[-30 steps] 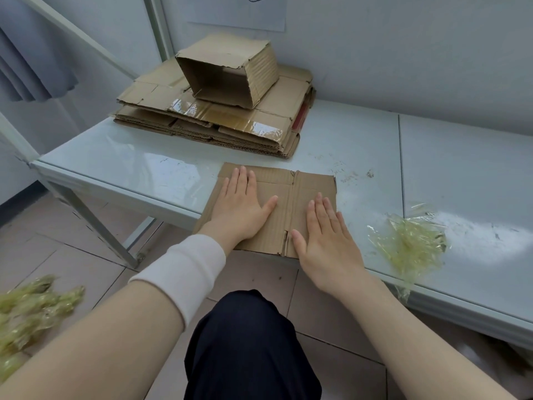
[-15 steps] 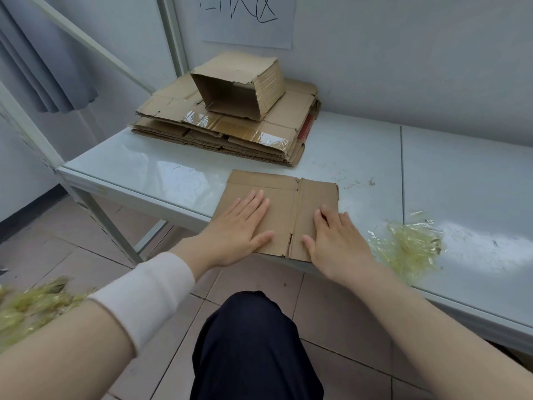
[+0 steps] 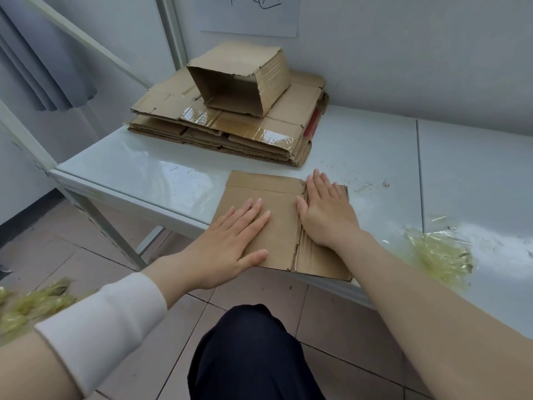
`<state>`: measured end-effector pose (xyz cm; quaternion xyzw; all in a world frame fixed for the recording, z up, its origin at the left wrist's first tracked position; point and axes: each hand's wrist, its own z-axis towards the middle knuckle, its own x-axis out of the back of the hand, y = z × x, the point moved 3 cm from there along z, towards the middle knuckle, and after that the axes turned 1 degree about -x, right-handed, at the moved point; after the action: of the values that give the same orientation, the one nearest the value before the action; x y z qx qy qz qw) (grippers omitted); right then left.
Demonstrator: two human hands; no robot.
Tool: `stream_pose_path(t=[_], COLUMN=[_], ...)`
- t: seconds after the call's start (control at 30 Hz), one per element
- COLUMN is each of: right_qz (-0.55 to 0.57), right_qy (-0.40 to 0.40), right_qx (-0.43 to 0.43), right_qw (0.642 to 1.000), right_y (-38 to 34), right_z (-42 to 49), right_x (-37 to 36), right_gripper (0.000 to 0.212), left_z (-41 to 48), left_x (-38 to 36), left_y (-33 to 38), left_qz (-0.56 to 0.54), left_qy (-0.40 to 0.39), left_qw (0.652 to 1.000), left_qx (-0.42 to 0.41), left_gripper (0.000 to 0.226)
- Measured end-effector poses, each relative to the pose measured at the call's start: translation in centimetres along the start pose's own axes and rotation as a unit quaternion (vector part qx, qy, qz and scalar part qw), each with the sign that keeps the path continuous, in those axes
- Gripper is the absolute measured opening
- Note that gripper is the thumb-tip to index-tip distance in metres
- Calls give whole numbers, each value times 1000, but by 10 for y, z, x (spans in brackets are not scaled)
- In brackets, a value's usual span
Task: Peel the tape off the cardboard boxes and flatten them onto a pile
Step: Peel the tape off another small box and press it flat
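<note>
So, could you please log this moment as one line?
step: flattening; left hand: pressing flattened box; right hand: pressing same box; pile: behind, unflattened box on top; tape wad: on table, right

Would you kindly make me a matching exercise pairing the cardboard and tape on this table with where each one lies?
Things:
1. small flattened brown cardboard box
2. open-ended brown cardboard box
3. crumpled yellowish tape wad

Places:
A. on top of the stack of flattened cardboard
B. on the pale table, right of both hands
C. pressed under the left hand and right hand

Pairs: 1-C; 2-A; 3-B
</note>
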<state>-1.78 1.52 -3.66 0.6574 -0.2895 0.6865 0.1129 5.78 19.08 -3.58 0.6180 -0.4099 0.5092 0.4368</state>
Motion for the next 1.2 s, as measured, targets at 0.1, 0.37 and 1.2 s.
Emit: stream_pose_path(t=[0.1,0.37,1.2], right_qz=[-1,-10,697], right_qy=[-20,16,62], right_qx=[2,-20,-142], right_qw=[1000,1000,700], right_y=[3,4,-59], right_z=[3,1,35], right_x=[2,-2,107], right_gripper=[60,62,37], left_z=[-2,-5,14], left_x=[0,-3,143], left_y=[-2,-3,-100], left_qz=[-1,-19,-639], left_qy=[-6,10,387], left_qw=[1000,1000,629], left_qx=[-13,-4,217], left_gripper=[77,73,24])
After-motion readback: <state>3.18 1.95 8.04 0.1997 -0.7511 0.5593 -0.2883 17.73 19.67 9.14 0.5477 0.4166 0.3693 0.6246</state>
